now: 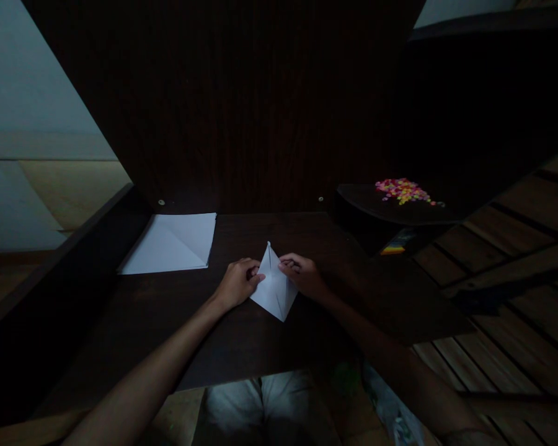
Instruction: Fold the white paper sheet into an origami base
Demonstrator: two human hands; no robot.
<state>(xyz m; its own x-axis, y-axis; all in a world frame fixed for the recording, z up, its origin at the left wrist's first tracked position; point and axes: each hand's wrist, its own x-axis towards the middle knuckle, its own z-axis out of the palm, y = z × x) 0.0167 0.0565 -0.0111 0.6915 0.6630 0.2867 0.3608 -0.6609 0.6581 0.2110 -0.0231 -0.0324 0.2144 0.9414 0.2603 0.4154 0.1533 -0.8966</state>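
Note:
A white sheet of paper folded into a kite-like diamond (273,288) lies on the dark wooden desk, its narrow tip pointing away from me. Crease lines and folded edges show on its face. My left hand (239,282) pinches its left edge, thumb on top and fingers curled. On the opposite side, my right hand (303,272) grips the upper right edge between thumb and fingers. The undersides of the fingers are hidden by the paper.
A stack of white paper sheets (172,243), the top one creased diagonally, lies at the desk's left. Small colourful pieces (407,191) are heaped on a raised shelf (376,207) at right. A dark side board (65,291) borders the left, and a tall panel (242,111) stands behind.

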